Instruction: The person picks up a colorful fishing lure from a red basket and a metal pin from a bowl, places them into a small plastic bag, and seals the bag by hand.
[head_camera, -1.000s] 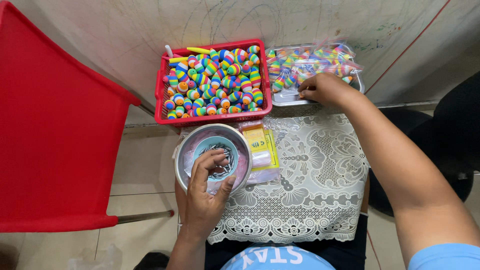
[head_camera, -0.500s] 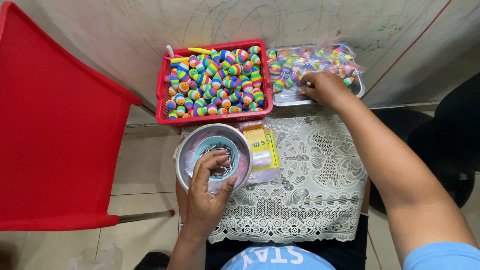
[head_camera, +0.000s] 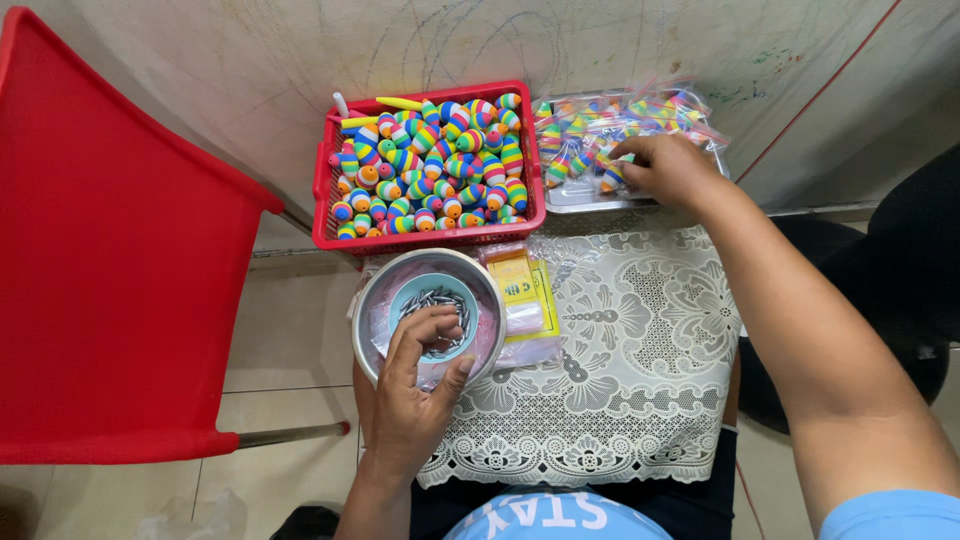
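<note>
My left hand (head_camera: 415, 385) reaches into a small blue bowl (head_camera: 435, 300) of grey metal pieces, fingertips pinched among them; whether it holds one is hidden. That bowl sits inside a larger metal bowl (head_camera: 375, 300). My right hand (head_camera: 665, 170) rests at the far right on a metal tray (head_camera: 580, 195) of clear bags holding rainbow-striped foam floats, fingers curled over one bag (head_camera: 610, 175). A red basket (head_camera: 430, 235) full of loose rainbow floats stands between the two.
A white lace cloth (head_camera: 620, 380) covers my lap. Small plastic packets with a yellow card (head_camera: 520, 290) lie next to the metal bowl. A red plastic chair (head_camera: 110, 300) stands at the left. A dark stool (head_camera: 900, 290) is at the right.
My right hand has shifted slightly right and down over the bags on the tray. My left hand stays in the blue bowl, fingers barely moved.
</note>
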